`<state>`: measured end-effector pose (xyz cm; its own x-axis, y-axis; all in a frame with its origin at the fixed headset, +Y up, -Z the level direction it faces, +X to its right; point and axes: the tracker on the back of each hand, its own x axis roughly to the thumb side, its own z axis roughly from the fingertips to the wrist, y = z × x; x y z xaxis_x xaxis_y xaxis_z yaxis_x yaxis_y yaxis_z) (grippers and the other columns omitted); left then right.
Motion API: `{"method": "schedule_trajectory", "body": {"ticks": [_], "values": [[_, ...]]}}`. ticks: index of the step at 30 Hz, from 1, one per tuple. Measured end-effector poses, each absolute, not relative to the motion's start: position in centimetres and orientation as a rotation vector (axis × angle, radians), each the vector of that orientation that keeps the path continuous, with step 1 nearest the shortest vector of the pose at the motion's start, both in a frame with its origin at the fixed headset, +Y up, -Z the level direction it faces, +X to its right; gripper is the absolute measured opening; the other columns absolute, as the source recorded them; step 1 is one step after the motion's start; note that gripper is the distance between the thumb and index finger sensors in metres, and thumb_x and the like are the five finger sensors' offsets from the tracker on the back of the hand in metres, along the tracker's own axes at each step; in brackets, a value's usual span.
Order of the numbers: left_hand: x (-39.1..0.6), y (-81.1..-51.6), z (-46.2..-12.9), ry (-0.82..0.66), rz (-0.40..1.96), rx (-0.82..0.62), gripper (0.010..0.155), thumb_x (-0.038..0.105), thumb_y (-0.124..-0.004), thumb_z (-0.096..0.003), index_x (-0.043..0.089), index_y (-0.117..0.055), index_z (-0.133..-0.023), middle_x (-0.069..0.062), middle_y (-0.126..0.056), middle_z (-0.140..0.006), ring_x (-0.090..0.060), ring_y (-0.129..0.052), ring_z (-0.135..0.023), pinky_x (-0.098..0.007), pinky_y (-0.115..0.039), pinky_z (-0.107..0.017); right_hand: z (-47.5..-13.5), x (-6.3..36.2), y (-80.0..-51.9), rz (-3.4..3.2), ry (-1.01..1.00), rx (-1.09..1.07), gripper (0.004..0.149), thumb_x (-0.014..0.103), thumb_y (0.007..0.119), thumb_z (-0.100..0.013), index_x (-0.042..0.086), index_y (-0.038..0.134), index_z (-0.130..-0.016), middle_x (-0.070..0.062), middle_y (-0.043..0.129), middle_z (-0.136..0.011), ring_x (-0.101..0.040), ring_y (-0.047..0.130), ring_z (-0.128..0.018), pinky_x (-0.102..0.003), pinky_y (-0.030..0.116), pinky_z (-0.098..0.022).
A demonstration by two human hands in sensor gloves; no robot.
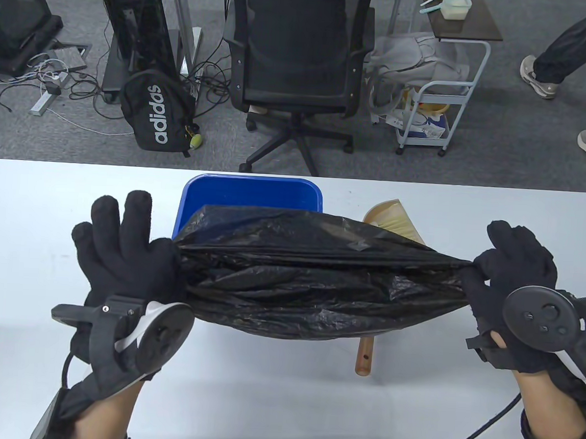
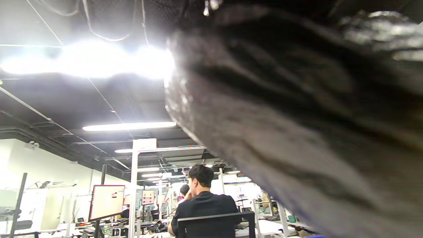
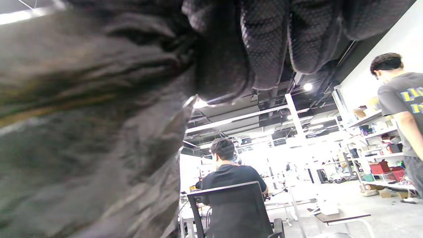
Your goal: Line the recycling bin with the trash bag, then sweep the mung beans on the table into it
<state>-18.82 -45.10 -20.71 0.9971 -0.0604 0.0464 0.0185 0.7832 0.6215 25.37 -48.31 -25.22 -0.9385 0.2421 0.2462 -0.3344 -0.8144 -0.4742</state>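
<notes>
Both gloved hands hold a black trash bag (image 1: 314, 274) stretched taut between them above the white table (image 1: 38, 206), and the grip on each side differs. The left hand (image 1: 124, 264), at about 9 o'clock from the bag, has the bag's end bunched against its palm near the thumb, while three of its fingers (image 1: 139, 211) stand nearly straight and spread, pointing toward 12 o'clock; whether the thumb actually clamps the plastic is hidden by the hand itself. The right hand (image 1: 515, 285), at about 3 o'clock from the bag, is curled tight, its fingers (image 3: 264, 43) closed over the gathered corner of plastic, which narrows to a point where it enters the fist. In the right wrist view the knuckled fingertips press down on the crumpled film. In the left wrist view the bag fills most of the picture, blurred and close. Behind the bag, toward 12 o'clock, stands the blue recycling bin (image 1: 250, 192), its near rim covered by the bag's upper edge. A brush (image 1: 393, 220) lies on the table at roughly 1 o'clock from the bag's middle, its wooden handle (image 1: 364, 355) showing below the bag at 5 o'clock. No mung beans can be made out on the table.
</notes>
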Motion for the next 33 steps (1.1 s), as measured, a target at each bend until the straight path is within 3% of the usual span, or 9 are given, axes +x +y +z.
{"method": "schedule_trajectory", "body": {"ticks": [8,18,23,33], "values": [[-20.9,-42.4,-24.8,-0.002,-0.066,0.629,0.035,0.024,-0.097,-0.0465,-0.004,-0.096,-0.067,-0.030,-0.062,-0.117,-0.070,-0.053,-0.104,-0.081,-0.045,-0.072,-28.8,23.1,-47.3,2.688,-0.725,0.289,0.040,0.031,0.088,-0.048,-0.008,0.096,-0.055,-0.038,0.081,-0.096,-0.068,0.072,-0.087,-0.078,0.056,-0.058],[-23.4,-41.2,-29.7,0.023,-0.099,0.587,0.035,0.023,-0.097,-0.0460,-0.005,-0.095,-0.067,-0.028,-0.066,-0.115,-0.064,-0.061,-0.104,-0.076,-0.052,-0.073,-32.8,18.9,-46.6,2.678,-0.683,0.345,0.041,0.031,0.087,-0.048,-0.008,0.096,-0.054,-0.038,0.082,-0.094,-0.067,0.074,-0.085,-0.078,0.058,-0.057],[-24.5,-41.5,-32.0,0.041,-0.090,0.563,0.035,0.023,-0.098,-0.0456,-0.005,-0.095,-0.066,-0.027,-0.069,-0.114,-0.062,-0.067,-0.102,-0.074,-0.060,-0.072,-34.0,17.4,-46.7,2.644,-0.670,0.372,0.041,0.031,0.086,-0.049,-0.008,0.096,-0.055,-0.038,0.082,-0.094,-0.067,0.075,-0.085,-0.077,0.059,-0.057],[-25.5,-43.1,-35.2,0.142,-0.213,0.437,0.036,0.024,-0.098,-0.0454,-0.005,-0.096,-0.067,-0.027,-0.068,-0.114,-0.062,-0.065,-0.103,-0.076,-0.059,-0.071,-36.0,15.3,-48.1,2.654,-0.594,0.394,0.042,0.032,0.085,-0.049,-0.007,0.097,-0.059,-0.038,0.083,-0.094,-0.066,0.076,-0.084,-0.077,0.060,-0.057]]}}
